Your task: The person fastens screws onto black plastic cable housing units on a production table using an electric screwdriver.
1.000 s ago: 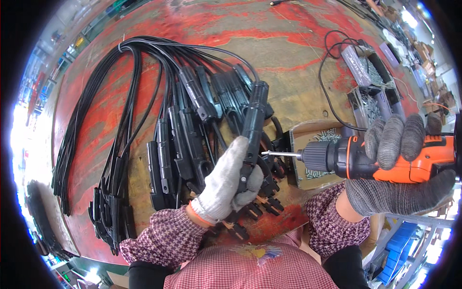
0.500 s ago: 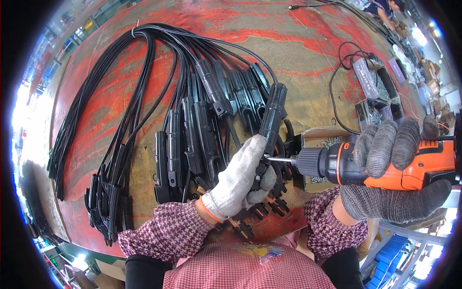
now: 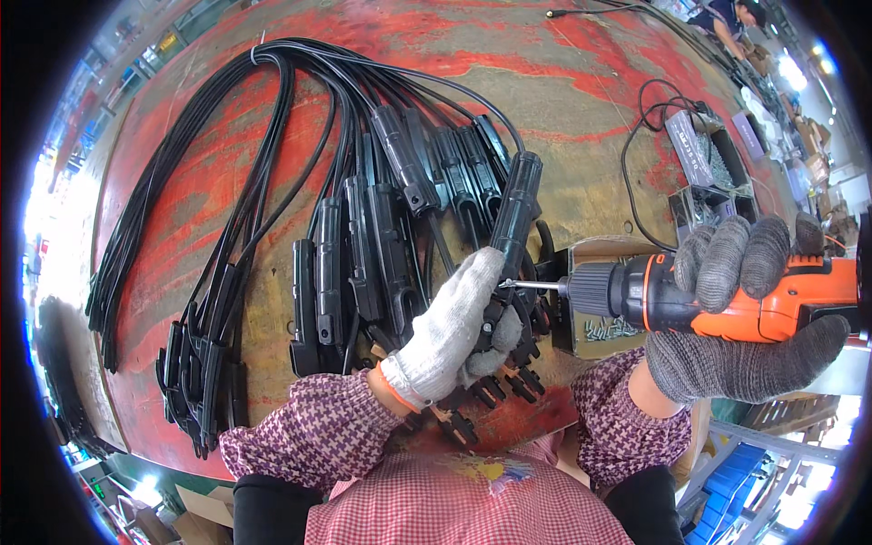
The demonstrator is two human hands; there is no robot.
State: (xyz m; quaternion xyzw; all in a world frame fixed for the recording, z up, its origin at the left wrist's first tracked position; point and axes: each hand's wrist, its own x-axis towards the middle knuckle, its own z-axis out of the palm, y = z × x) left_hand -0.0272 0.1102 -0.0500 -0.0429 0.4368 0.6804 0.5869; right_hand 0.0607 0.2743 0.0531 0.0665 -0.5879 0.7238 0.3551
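Observation:
My left hand [image 3: 450, 341], in a white knit glove, is closed round the near end of a long black plastic handle [image 3: 519, 207] with a cable running from its far end. The handle is tilted, its far end up and to the right. My right hand [image 3: 736, 313], in a grey glove, grips an orange and black power drill [image 3: 668, 295] that lies sideways, pointing left. Its thin metal bit [image 3: 534, 285] reaches the handle beside my left fingertips. Whether the tip sits in a screw is too small to tell.
Several more black handles [image 3: 391, 236] lie left of my hands, their black cables [image 3: 182, 159] tied in a bundle. An open cardboard box of screws [image 3: 607, 329] stands under the drill. Further right are boxes of screws [image 3: 713, 173] and a loose black cord [image 3: 627, 163].
The drill has shifted slightly right relative to the handle, and more of its bit shows. My left hand keeps its hold on the handle. The whole view has shifted a little.

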